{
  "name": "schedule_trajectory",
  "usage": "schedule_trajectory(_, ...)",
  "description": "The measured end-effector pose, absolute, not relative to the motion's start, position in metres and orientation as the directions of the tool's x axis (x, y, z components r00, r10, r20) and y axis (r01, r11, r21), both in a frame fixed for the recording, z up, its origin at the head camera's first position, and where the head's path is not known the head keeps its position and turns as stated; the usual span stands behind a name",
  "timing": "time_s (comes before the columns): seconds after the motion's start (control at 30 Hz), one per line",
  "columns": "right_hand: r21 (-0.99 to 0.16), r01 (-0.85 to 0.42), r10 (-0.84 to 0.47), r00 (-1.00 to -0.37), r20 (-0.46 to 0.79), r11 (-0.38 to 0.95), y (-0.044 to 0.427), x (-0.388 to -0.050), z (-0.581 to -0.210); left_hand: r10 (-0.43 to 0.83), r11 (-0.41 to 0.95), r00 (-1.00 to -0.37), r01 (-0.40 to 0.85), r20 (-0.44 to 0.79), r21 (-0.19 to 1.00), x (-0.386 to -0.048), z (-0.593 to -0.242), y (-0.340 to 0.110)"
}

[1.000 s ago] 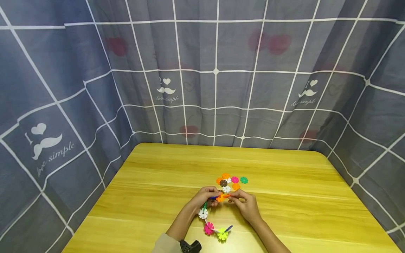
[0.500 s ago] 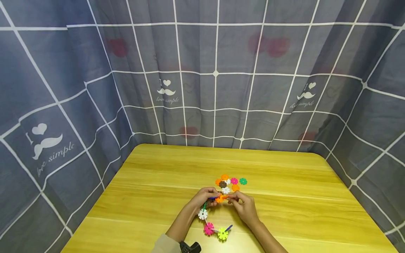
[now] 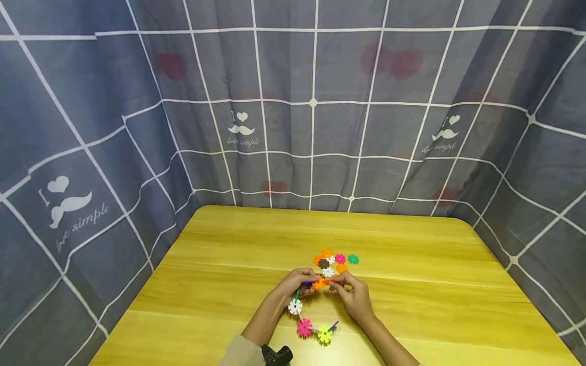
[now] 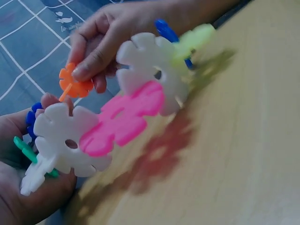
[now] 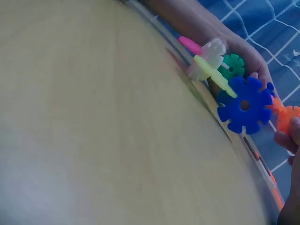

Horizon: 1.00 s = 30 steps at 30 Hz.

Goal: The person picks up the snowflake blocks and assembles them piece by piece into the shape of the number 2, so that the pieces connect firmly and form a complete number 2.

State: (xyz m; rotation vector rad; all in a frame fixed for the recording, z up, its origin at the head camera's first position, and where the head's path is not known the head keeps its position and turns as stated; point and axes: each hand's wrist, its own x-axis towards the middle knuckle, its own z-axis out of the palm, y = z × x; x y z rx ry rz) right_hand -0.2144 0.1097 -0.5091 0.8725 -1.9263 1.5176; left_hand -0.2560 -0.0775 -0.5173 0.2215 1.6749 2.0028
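A chain of slotted plastic flower discs hangs from my left hand (image 3: 293, 283), which holds it near a blue disc. Along the chain in the left wrist view run a green disc (image 4: 27, 151), white discs, a pink disc (image 4: 122, 119) and a yellow disc (image 4: 194, 42). At its far end sits another blue disc (image 5: 244, 105). My right hand (image 3: 356, 295) pinches an orange disc (image 5: 287, 119) between thumb and fingers, against another orange piece at the left fingertips. How these two join is partly hidden by the fingers.
Several loose discs lie just beyond the hands on the wooden table (image 3: 220, 254), among them a brown disc (image 3: 323, 264), a pink disc (image 3: 340, 259) and a green disc (image 3: 353, 259). A grey checked curtain (image 3: 288, 127) stands behind the table.
The chain's lower end has swung slightly to the right. Both hands keep their hold at the orange discs, almost in the same place.
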Motion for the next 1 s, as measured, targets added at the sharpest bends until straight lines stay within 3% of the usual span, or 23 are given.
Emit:
schedule_trajectory(0.17, -0.789, -0.608, -0.168, -0.789, 0.590, 0.085, 0.110, -0.216, -0.515, 0.522, -0.144, -0.824, -0.339, -0.220, 0.930, -0.257, -0.518, -0.082)
schedule_trajectory(0.33, -0.824, -0.561, -0.182, -0.821, 0.541, 0.081, 0.112, -0.217, -0.516, 0.560, -0.173, -0.799, -0.373, -0.221, 0.911, -0.258, -0.518, -0.082)
schedule_trajectory(0.6, -0.782, -0.609, -0.234, -0.786, 0.572, 0.132, 0.116, -0.220, -0.515, 0.556, -0.160, -0.808, -0.337, -0.197, 0.928, -0.259, -0.516, -0.077)
schedule_trajectory(0.87, -0.615, -0.745, -0.244, -0.666, 0.704, 0.259, 0.115, -0.217, -0.510, 0.521, -0.115, -0.826, -0.318, -0.215, 0.941, -0.258, -0.515, -0.075)
schedule_trajectory(1.0, -0.532, -0.784, -0.251, -0.611, 0.750, 0.320, 0.118, -0.227, -0.525, 0.498, -0.102, -0.839, -0.307, -0.219, 0.946, -0.256, -0.514, -0.075)
